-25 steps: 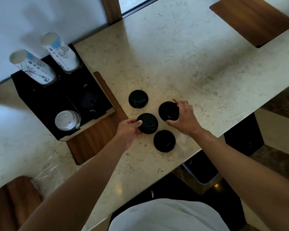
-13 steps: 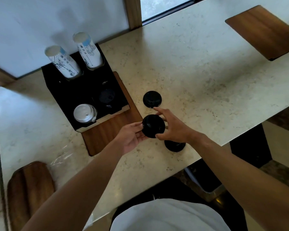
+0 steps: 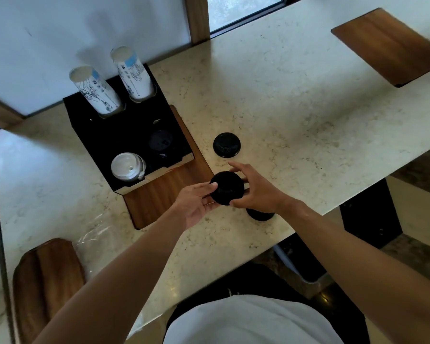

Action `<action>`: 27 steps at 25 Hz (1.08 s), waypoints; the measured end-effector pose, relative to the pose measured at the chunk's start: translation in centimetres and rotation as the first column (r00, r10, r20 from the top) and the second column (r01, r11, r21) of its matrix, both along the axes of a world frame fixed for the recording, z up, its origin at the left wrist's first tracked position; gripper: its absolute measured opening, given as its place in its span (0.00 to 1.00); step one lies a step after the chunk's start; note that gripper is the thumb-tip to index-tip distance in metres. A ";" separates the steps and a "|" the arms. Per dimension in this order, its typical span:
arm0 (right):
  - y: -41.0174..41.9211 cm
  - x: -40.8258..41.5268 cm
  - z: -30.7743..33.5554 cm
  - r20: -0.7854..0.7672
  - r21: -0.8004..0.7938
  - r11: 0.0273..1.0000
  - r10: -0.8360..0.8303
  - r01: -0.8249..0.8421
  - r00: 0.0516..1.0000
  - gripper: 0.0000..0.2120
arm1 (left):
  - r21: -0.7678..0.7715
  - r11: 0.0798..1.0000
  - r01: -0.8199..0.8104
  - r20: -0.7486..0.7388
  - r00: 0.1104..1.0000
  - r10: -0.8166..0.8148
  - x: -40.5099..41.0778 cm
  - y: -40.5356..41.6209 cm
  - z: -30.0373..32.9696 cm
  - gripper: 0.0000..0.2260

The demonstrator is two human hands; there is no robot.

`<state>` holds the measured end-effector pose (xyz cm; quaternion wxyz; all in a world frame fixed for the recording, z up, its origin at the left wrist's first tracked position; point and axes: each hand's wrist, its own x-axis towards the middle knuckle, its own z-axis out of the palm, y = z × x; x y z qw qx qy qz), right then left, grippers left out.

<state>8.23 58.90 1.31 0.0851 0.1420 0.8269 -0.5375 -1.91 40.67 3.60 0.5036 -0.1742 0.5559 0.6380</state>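
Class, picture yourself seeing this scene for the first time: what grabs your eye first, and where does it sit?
Both hands meet at the middle of the pale counter, the left hand and right hand gripping a black lid between them. A second lid lies on the counter just beyond, and at the far left two printed cup stacks rise from a black organizer.

Dim, cool daylight from the window (image 3: 241, 11) behind the worktop (image 3: 283, 95). Soft shadows fall toward the viewer. Faint sheen on the worktop, dark lids lose detail. Wide-angle bending at edges; focus slightly soft.
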 end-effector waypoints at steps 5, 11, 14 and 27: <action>1.4 1.9 -0.6 0.034 -0.043 0.996 -0.076 0.077 0.997 0.44 | 0.010 0.999 0.032 0.024 0.999 -0.033 0.6 1.0 -0.6 0.12; 3.4 4.0 -2.1 0.110 0.168 0.984 -0.079 0.060 0.991 0.39 | -0.042 0.999 0.028 0.003 1.000 -0.028 1.1 1.8 -0.9 0.14; 4.0 5.4 -2.9 0.272 0.403 0.908 -0.002 -0.112 0.962 0.45 | -0.075 0.997 -0.002 0.013 1.000 0.003 1.1 1.6 -1.3 0.14; 3.2 3.5 -2.2 0.042 0.273 0.960 -0.071 0.057 0.997 0.42 | -0.097 0.991 -0.091 0.016 0.996 0.093 0.2 -0.2 -1.5 0.14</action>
